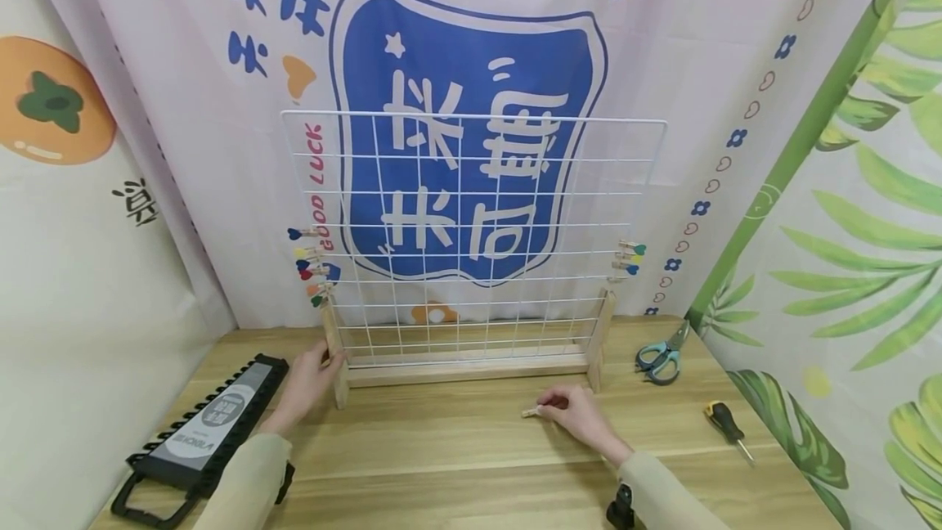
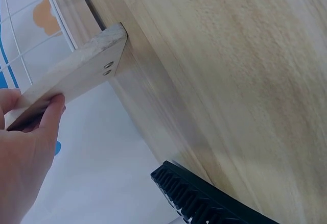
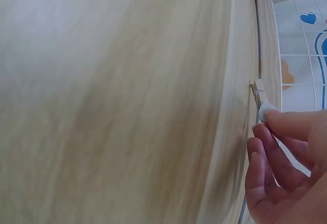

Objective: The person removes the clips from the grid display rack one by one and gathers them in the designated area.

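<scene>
A white wire grid (image 1: 471, 116) stands upright in a wooden base on the table. My left hand (image 1: 305, 383) grips the base's left wooden post (image 2: 97, 63), with fingers and thumb on either side. In front of the base's right part, my right hand (image 1: 577, 414) pinches a small wooden clothespin (image 3: 258, 85) with a white end, just above the table. Small clothespins with coloured hearts hang at the grid's left edge, such as a red one (image 1: 305, 275). More, including a green one (image 1: 639, 249), are clipped at its right edge.
A black rack with a grey panel (image 1: 213, 415) lies left of my left forearm. At the right lie blue-handled scissors (image 1: 660, 361) and a black and yellow screwdriver (image 1: 724, 421). A printed curtain (image 1: 699, 64) hangs behind the wooden table (image 1: 441, 464).
</scene>
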Tool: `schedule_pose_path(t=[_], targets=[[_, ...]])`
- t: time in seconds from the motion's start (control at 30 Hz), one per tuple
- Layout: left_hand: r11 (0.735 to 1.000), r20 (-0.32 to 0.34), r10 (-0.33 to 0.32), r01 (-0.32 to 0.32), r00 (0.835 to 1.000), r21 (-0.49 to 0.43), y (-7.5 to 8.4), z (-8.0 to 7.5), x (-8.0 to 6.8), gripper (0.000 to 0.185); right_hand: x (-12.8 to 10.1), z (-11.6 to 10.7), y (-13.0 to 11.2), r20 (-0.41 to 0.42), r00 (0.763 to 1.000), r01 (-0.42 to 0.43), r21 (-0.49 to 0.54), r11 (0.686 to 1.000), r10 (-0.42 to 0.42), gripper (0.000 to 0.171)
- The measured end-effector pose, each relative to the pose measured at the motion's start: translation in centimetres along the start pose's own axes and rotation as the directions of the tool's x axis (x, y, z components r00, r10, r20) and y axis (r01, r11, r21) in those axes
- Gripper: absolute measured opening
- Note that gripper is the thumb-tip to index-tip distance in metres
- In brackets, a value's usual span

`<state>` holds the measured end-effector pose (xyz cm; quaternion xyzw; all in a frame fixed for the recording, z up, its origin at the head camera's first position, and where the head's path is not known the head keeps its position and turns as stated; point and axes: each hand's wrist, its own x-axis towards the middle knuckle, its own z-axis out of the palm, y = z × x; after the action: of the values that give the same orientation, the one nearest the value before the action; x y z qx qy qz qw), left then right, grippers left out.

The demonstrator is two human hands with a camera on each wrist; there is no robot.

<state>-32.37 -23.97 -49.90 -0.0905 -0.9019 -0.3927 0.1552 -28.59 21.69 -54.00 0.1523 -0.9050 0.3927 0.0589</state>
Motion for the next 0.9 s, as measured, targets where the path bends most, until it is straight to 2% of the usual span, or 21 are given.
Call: schedule_pose_path(t=[0.27, 0.5, 0.6, 0.77, 0.9], targets=[[1.0, 0.0, -0.002, 0.002, 1.0, -0.004, 0.3, 0.1, 0.0, 0.015, -0.2, 0.0, -0.1, 0.02, 1.0, 0.025, -0.056, 0.998, -0.024, 0.005], [1.0, 0.015, -0.017, 0.018, 1.0, -0.016, 0.5, 0.3, -0.2, 0.02, -0.2, -0.9, -0.3, 0.005, 0.998, 0.063, -0.042, 0.997, -0.063, 0.009], [1.0, 0.007, -0.015, 0.015, 1.0, -0.013, 0.4, 0.3, -0.2, 0.017, 0.2, -2.3, -0.8, -0.041, 0.997, 0.07, -0.031, 0.997, -0.071, 0.013], [1.0, -0.017, 0.001, -0.001, 1.0, 0.005, 0.2, 0.3, 0.0, 0.012, 1.3, -5.7, -2.6, -0.123, 0.992, -0.001, 0.018, 1.0, 0.003, 0.019], [1.0, -0.022, 0.007, -0.007, 1.0, 0.011, 0.1, 0.2, 0.0, 0.012, 2.0, -9.3, -4.3, -0.234, 0.972, -0.002, 0.018, 1.0, 0.006, 0.023]])
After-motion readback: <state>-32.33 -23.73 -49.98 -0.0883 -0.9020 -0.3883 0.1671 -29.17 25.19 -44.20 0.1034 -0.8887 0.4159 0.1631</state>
